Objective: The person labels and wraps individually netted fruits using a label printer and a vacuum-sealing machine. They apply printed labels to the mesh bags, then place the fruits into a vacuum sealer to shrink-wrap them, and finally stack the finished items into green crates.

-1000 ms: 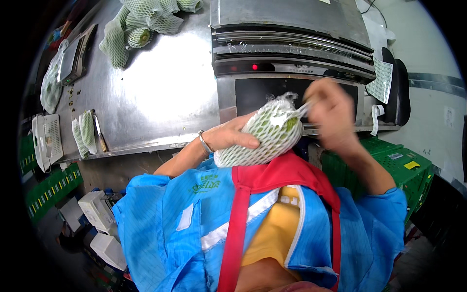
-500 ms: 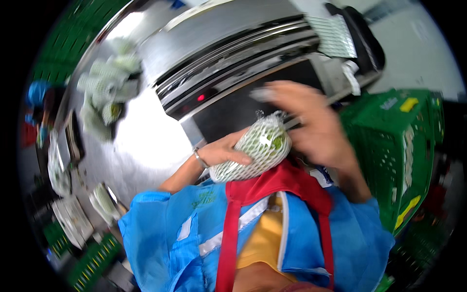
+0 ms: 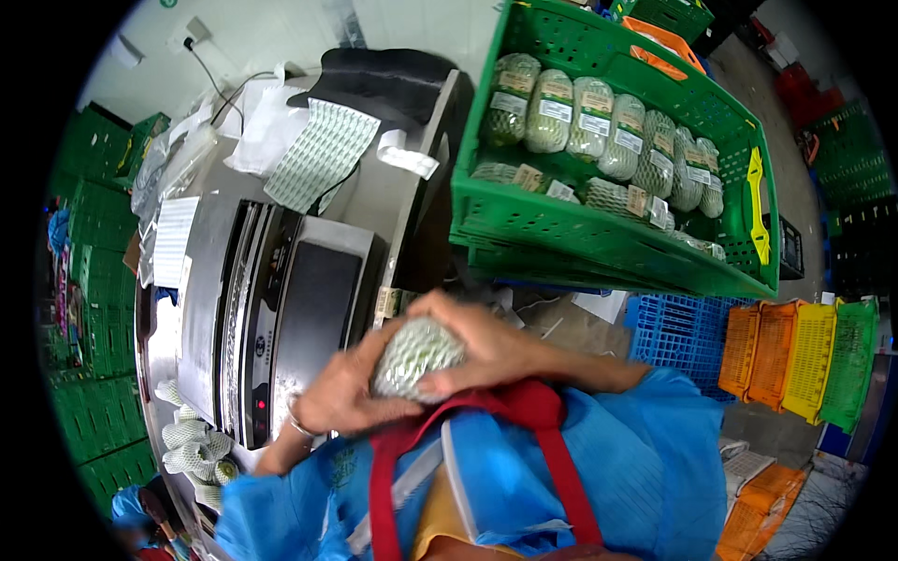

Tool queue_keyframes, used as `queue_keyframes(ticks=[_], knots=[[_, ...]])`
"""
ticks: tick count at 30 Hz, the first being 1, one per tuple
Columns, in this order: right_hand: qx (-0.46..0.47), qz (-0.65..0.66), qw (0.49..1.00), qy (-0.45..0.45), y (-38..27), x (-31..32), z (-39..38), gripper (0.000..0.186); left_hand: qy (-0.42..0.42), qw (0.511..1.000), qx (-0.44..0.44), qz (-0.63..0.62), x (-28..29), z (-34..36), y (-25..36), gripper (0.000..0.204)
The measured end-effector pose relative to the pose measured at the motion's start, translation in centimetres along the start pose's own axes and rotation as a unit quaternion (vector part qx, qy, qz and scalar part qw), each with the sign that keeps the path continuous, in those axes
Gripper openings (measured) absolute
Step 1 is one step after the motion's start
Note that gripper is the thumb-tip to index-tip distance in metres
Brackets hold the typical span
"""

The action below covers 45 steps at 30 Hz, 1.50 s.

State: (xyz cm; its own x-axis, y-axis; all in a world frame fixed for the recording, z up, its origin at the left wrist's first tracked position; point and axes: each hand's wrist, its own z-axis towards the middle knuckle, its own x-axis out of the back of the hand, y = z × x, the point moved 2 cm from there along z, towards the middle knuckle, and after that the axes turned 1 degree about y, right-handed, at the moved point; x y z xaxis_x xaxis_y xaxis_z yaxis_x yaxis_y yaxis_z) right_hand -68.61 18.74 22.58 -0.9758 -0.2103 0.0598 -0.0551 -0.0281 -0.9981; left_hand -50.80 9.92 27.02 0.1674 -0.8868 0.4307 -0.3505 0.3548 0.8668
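Against my front I hold a green fruit or vegetable in a white foam net and clear film (image 3: 419, 363). My left hand (image 3: 348, 393) is wrapped round its left side. From the right, my right hand (image 3: 486, 344) grips it with the thumb across the near side. A small printed label (image 3: 388, 302) shows just beyond my fingers, and I cannot tell whether it touches the pack. To the left is a film-wrapping machine (image 3: 316, 304) with a dark plate and a red light. Several labelled netted packs (image 3: 592, 120) lie in rows in a green crate (image 3: 571, 224) ahead to the right.
A label sheet (image 3: 323, 154) and a white paper strip (image 3: 408, 155) lie on the metal table (image 3: 351, 201). More netted produce (image 3: 194, 449) sits at the table's lower left, with another person (image 3: 131, 505) close by. Blue (image 3: 678, 337) and yellow (image 3: 808, 365) crates stand at right.
My view has turned right, bringing the crate of labelled packs into full sight. My right hand, raised and blurred before, now grips the netted pack together with my left.
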Motion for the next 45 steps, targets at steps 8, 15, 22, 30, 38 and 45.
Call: queue_keyframes(ticks=[8,15,22,30,38,45], knots=[[0.125,0.217,0.889,0.384,-9.6,20.0,-4.4,0.051,0.253,0.904,-0.271,0.214,9.9,15.2,16.9,0.092],[-0.057,0.318,0.847,0.421,-2.8,26.1,-8.1,0.054,0.158,0.966,-0.113,-0.168,5.4,23.2,11.6,0.075],[-0.147,0.196,0.908,0.339,-2.2,23.6,-5.8,0.076,0.188,0.851,-0.012,-0.490,0.6,37.5,8.0,0.065],[-0.177,0.336,0.904,0.195,-0.5,24.6,-4.4,0.063,0.065,0.995,0.067,-0.044,2.5,43.0,6.0,0.064],[-0.284,-0.035,0.949,0.131,5.3,23.7,-0.9,0.087,0.097,0.922,-0.084,0.366,0.3,39.5,5.1,0.062],[-0.338,0.023,0.933,0.117,5.7,25.1,-2.2,0.074,0.263,0.938,-0.225,-0.040,7.7,19.8,8.5,0.039]])
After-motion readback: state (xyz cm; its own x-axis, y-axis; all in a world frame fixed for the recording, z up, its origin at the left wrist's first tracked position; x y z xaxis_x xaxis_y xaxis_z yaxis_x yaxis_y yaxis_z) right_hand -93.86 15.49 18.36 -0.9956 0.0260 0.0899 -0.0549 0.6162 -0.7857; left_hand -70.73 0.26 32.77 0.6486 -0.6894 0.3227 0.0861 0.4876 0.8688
